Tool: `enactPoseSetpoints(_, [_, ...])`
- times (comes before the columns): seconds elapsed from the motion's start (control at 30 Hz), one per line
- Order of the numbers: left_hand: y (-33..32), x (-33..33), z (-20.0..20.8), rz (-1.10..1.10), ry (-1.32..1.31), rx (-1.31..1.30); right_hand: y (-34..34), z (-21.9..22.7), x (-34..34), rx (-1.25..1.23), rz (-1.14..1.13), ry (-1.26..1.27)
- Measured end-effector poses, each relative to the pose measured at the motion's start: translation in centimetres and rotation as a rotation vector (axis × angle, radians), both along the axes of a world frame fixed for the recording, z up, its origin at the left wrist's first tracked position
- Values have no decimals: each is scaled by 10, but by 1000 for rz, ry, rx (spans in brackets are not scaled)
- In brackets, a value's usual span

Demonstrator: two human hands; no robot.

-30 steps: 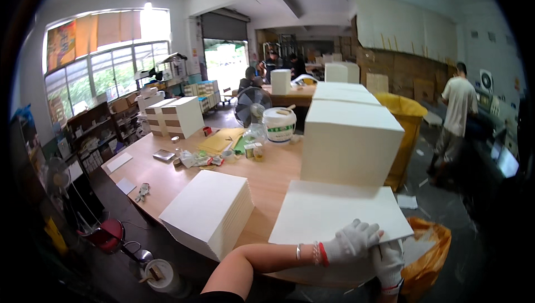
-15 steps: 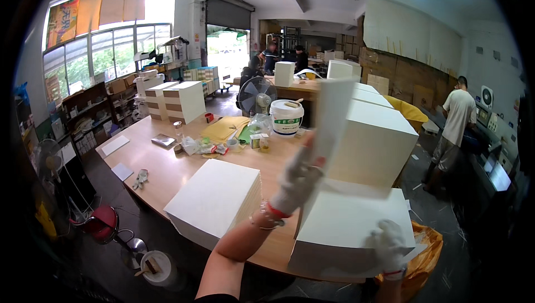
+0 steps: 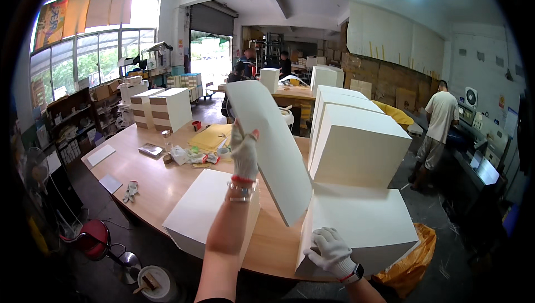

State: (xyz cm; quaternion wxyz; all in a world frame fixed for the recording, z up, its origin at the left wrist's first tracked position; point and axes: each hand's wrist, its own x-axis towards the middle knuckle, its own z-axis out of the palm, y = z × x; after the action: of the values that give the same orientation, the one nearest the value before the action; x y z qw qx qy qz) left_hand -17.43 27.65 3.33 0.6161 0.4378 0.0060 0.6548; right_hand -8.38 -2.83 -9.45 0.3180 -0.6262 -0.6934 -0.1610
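Note:
A thin white paper slab (image 3: 273,155) is held up, tilted, in my gloved left hand (image 3: 243,152), whose fingers are closed on its left edge. The slab hangs over the gap between two white paper stacks. Left of that gap stands the lower stack (image 3: 195,208), partly behind my left forearm. My right hand (image 3: 330,252), in a white knitted glove, lies on the near left corner of the right-hand stack (image 3: 365,208), its fingers apart and nothing in them. Taller white stacks (image 3: 362,147) rise directly behind that one.
On the wooden table (image 3: 145,175) lie yellow sheets (image 3: 210,137), a spare glove (image 3: 130,191) and plastic wrapping. Brown-banded stacks (image 3: 175,111) stand farther back. A bucket with a brush (image 3: 153,283) and a red stool (image 3: 93,239) are at lower left; a person (image 3: 442,116) stands at right.
My left hand has swung leftward with the slab, which now tilts the other way. My right hand has moved left along the stack to its near left corner. The view has shifted slightly.

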Motion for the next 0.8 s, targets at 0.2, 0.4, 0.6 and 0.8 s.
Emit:
enactPoseSetpoints(0.2, [18, -23, 45, 111, 68, -126, -5, -5, 4, -76, -42, 60])
enactPoseSetpoints(0.4, [-74, -64, 7, 568, 116, 477, 79, 8, -52, 102, 186, 552])
enactPoseSetpoints(0.6, [-134, -47, -22, 996, 420, 824, 166, -186, -38, -93, 386, 828])
enactPoseSetpoints(0.8, [-70, -64, -64, 826, 696, 734, 192, -157, -93, -30, 431, 1090])
